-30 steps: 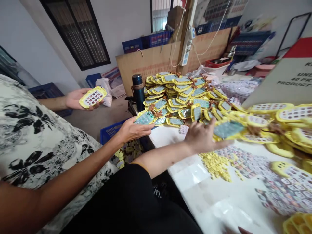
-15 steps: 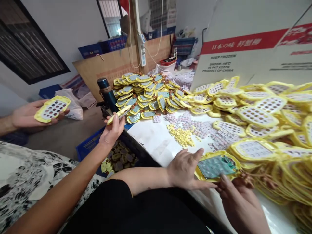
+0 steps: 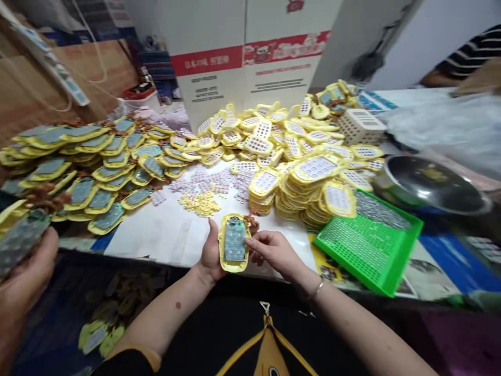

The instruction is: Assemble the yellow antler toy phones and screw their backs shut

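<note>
A yellow plastic casing half with a green circuit board [image 3: 235,240] in it is held upright at the table's front edge, its board facing me. My left hand [image 3: 211,254] grips its left side, thumb along the rim. At its right edge, my right hand [image 3: 274,253] pinches with thumb and forefinger; brown wires [image 3: 252,224] stick out just above those fingers. Behind it lie a heap of small yellow pieces [image 3: 201,202] and many small pale pieces [image 3: 203,180] on the white tabletop [image 3: 164,235].
Board-filled casings [image 3: 82,190] are piled left, and casings with holed faces [image 3: 262,138] lie in the middle. On the right are a green basket [image 3: 364,250] and a metal bowl [image 3: 430,183]. Another person's hand [image 3: 31,277] holds a casing at far left. A white carton [image 3: 250,68] stands behind.
My view has swung right, bringing the green basket and bowl into sight. The casing in my hands has turned from lying sideways to upright. The left hand's spread fingers now wrap it.
</note>
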A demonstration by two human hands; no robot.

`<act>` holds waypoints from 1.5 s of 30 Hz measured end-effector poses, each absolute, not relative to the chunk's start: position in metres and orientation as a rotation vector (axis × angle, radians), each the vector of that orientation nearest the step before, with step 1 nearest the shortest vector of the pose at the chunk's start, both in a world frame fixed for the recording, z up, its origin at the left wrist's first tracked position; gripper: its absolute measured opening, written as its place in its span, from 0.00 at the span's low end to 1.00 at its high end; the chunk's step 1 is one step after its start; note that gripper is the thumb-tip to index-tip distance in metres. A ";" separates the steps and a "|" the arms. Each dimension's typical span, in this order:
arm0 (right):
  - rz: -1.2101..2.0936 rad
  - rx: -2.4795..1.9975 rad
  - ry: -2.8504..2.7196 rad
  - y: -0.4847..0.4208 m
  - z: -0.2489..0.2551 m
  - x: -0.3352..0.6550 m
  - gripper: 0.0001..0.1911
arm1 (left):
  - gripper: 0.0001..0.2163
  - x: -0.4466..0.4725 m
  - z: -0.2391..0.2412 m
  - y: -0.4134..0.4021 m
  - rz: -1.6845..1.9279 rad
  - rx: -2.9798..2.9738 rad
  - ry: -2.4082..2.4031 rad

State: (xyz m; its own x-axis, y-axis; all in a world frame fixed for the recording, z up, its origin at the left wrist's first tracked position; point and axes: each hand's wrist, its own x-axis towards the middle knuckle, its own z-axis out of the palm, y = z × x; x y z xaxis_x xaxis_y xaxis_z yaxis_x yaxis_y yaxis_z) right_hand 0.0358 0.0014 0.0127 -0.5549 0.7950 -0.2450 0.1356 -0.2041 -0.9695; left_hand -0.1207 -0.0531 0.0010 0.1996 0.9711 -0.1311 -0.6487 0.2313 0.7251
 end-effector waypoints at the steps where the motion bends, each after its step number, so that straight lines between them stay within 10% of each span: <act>1: 1.597 -1.106 -1.692 0.005 0.017 0.042 0.23 | 0.37 -0.119 0.002 -0.049 1.229 0.526 0.646; 7: 0.117 -1.025 -1.904 0.046 0.063 0.093 0.11 | 0.37 -0.133 0.019 -0.039 1.169 0.293 0.651; 15: -0.322 -1.080 -2.019 0.070 0.073 0.114 0.13 | 0.36 -0.155 0.007 -0.029 1.349 0.220 0.695; 37: 0.051 -0.629 -2.827 0.021 -0.028 0.080 0.16 | 0.35 -0.142 -0.012 -0.039 1.200 0.202 0.605; 45: 0.895 -0.886 -2.150 0.018 -0.024 0.082 0.12 | 0.35 -0.137 -0.015 -0.046 1.140 0.237 0.560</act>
